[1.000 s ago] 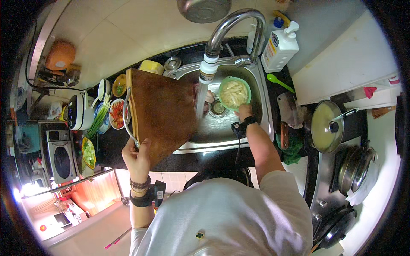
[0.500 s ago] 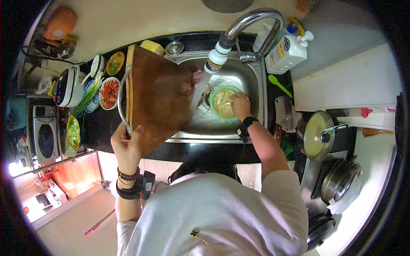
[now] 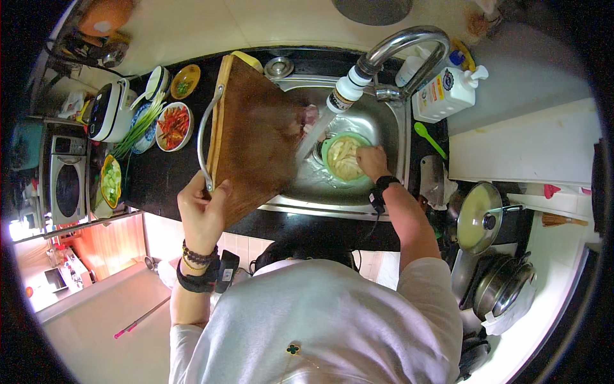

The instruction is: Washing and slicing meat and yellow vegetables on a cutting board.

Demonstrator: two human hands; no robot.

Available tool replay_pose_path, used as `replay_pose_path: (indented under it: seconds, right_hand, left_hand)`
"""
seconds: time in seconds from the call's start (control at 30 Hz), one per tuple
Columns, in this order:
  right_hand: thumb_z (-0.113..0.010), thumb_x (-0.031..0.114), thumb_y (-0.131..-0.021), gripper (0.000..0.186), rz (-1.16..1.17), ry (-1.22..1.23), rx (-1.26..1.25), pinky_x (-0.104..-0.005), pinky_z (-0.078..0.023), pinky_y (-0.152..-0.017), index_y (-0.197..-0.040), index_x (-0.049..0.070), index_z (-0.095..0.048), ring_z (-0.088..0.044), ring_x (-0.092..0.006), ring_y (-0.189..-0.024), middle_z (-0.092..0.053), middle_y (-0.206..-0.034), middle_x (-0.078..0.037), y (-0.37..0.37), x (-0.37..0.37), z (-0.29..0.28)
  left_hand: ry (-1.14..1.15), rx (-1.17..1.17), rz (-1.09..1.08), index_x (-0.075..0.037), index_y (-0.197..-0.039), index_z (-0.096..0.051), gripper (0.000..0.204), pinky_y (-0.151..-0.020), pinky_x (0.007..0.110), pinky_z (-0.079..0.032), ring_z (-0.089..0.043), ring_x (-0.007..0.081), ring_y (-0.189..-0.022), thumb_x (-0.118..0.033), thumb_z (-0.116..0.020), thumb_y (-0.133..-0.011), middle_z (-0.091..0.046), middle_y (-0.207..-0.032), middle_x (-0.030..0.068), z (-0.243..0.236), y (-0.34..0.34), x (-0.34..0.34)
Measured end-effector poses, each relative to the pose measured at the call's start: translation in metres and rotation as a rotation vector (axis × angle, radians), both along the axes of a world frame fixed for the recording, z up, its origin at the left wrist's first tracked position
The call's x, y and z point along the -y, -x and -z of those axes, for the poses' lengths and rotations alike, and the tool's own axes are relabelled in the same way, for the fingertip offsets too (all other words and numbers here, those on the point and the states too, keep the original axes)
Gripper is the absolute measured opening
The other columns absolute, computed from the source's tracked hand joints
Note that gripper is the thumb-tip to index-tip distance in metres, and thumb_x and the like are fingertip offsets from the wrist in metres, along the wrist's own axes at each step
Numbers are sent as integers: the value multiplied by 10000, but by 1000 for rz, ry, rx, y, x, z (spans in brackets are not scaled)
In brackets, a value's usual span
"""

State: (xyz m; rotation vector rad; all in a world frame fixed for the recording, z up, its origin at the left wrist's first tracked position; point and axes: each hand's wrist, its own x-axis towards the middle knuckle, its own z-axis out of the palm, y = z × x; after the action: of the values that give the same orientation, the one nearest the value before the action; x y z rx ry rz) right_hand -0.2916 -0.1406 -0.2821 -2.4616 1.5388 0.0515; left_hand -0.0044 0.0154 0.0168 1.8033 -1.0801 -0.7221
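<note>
- Cutting board (image 3: 256, 137): it is tilted over the left part of the sink (image 3: 390, 118); the left hand (image 3: 203, 205) has its fingers closed on the near corner, beside the metal handle (image 3: 204, 131).
- Green bowl (image 3: 325, 160) of pale strips (image 3: 344, 157): it is inside the sink, right of the running water (image 3: 313, 136). Within the last second it has shifted nearer the sink's front edge, and the right hand (image 3: 372, 162) has gone from its near rim to its right side.
- This suggests the right hand is busy with the bowl while the left steadies the board; whether the right fingers pinch the rim or reach among the strips, I cannot tell.
- Dark table (image 3: 152, 185): left of the board are red peppers (image 3: 173, 125), spring onions (image 3: 134, 136) and a rice cooker (image 3: 110, 114).
- Room: a lidded pan (image 3: 472, 221) stands at the right, a microwave (image 3: 68, 182) at the far left.
</note>
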Motion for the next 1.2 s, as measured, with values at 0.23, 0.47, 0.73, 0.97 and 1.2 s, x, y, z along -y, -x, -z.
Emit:
replay_pose_path:
  seconds: [0.23,0.47,0.73,0.97,1.2]
  right_hand:
    - [-562,194,-749,151,2,-201,378,-384,-431,-654,-697,57,-602,-583,-245,-670,-590,-695,-147,-30,-5,-34]
    - [-566,109,-735,103,350,-937,858,-343,-481,-604,-711,25,-621,-596,-220,-632,-619,-669,-113,-125,-2,-18]
    - [-516,103,-689,204,-277,501,330,-427,-372,-858,-858,25,-599,-538,-330,-890,-596,-871,-165,-58,97,-97]
    - [-444,141,-748,314,-22,729,90,-435,-326,-952,-964,-31,-592,-451,-302,-1103,-562,-1049,-233,-7,148,-66]
    - [-566,175,-757,264,-52,313,463,-411,-400,-827,-980,34,-576,-533,-299,-921,-575,-966,-141,-48,-68,-122]
  left_hand:
    - [21,66,58,56,-815,-563,87,-549,200,-361,-433,45,-623,-14,-540,-769,-535,-660,7,-1,-1,-1]
    - [2,29,26,41,-791,-547,71,-528,188,-330,-402,41,-599,-27,-530,-777,-505,-643,-14,-18,3,1]
    - [23,45,-28,43,-847,-568,114,-537,191,-335,-412,43,-607,-37,-544,-770,-528,-666,-7,-23,8,-11]
    - [37,155,-2,40,-920,-566,164,-555,197,-350,-428,50,-629,-32,-556,-774,-542,-703,-4,-31,7,-16]
    - [74,66,-8,23,-1046,-571,283,-677,217,-413,-522,99,-780,-91,-614,-791,-600,-897,42,-19,-49,-44]
